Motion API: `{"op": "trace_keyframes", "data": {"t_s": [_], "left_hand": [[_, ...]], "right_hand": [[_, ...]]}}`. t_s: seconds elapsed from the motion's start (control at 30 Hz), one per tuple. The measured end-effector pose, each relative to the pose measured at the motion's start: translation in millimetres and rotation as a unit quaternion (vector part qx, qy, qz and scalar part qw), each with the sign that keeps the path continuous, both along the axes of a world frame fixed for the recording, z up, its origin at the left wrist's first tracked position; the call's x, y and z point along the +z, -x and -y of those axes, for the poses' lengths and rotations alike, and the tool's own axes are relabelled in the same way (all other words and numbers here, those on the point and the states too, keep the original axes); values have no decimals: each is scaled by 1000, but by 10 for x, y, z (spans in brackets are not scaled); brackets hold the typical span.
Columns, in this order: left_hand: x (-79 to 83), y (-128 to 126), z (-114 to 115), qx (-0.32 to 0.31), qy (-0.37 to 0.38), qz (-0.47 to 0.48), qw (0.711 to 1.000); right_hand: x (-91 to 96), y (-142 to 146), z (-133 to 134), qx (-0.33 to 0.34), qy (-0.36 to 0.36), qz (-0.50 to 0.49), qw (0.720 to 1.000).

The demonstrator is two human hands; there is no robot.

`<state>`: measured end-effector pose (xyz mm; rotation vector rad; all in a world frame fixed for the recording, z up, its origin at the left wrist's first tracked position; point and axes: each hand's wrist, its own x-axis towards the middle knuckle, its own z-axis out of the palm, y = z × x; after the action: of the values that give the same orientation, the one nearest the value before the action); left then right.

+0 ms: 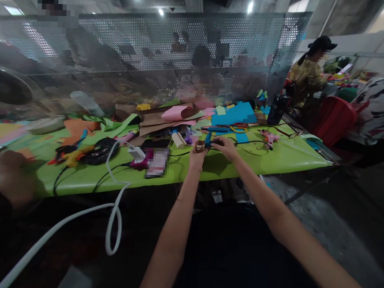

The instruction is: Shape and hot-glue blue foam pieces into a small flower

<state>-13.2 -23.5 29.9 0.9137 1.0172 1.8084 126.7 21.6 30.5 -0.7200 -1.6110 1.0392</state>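
Both my arms reach out over the green table (273, 159). My left hand (198, 152) is closed around a small brown cardboard ring (199, 146). My right hand (225, 146) pinches a small blue piece (208, 140) against that ring. The two hands meet just above the table's near edge. A thin black cord (251, 142) runs right from them toward a pink glue gun (269, 137).
Coloured paper sheets (233, 114), cardboard, scissors (238, 129), a cardboard tube (178, 139), a phone, a charger with a thick white cable (114, 208) and a black bottle (277, 109) crowd the table. A perforated metal screen stands behind. A person in a cap (309, 74) sits far right by a red chair.
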Motion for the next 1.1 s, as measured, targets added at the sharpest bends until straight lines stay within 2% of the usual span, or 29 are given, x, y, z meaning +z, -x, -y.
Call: {"op": "trace_keyframes", "data": {"t_s": [0.13, 0.43, 0.63, 0.83, 0.9, 1.1], "left_hand": [[0, -1, -4, -15, 20, 20, 999], [-20, 34, 1, 2, 84, -5, 996], [2, 28, 21, -10, 75, -15, 997], [12, 2, 19, 15, 60, -17, 998], [3, -9, 11, 17, 38, -30, 999], [-89, -2, -13, 36, 29, -128, 991]], "right_hand": [[-10, -4, -17, -20, -11, 40, 999], [58, -33, 36, -44, 4, 28, 999], [38, -3, 15, -19, 20, 22, 999], [91, -31, 94, -1, 15, -20, 1000], [111, -45, 110, -5, 2, -18, 1000], [98, -44, 75, -85, -100, 110, 985]]}}
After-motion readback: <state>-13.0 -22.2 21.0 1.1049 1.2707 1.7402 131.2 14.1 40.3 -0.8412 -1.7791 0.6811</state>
